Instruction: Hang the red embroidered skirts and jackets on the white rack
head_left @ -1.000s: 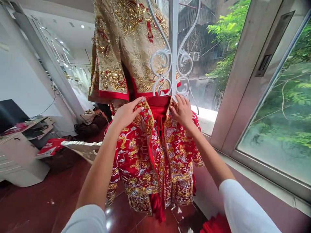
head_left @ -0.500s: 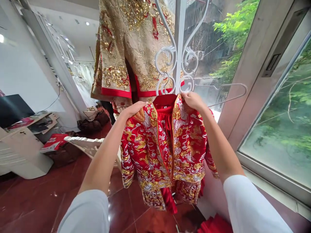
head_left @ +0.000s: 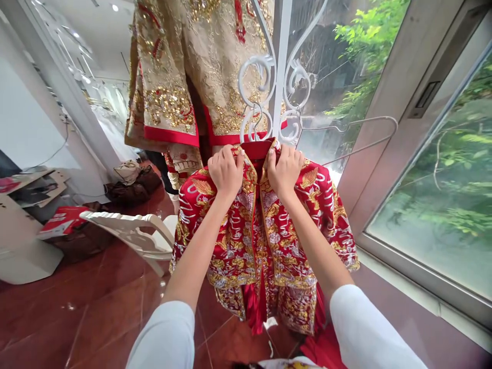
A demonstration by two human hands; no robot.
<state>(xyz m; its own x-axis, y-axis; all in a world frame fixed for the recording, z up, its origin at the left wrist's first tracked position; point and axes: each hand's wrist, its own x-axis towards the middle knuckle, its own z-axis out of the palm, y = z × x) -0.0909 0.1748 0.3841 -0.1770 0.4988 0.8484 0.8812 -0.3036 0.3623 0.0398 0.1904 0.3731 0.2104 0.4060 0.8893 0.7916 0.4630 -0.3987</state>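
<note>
A red jacket with gold and silver embroidery hangs by its hanger from a white scrolled metal stand. My left hand is closed on the left side of the jacket's collar. On the right side of the collar my right hand grips the cloth the same way. Both hands sit close together just below the hook. A gold embroidered garment with red trim hangs higher on the same stand, behind and left of the hands.
An empty wire hanger hangs to the right by the window frame. A white chair lies tipped on the red tiled floor at left. A white cabinet with papers stands far left. Red cloth lies below.
Both hands have slid inward from the jacket's shoulders to its collar and closed on it. The jacket now hangs spread wider, and the view has shifted slightly.
</note>
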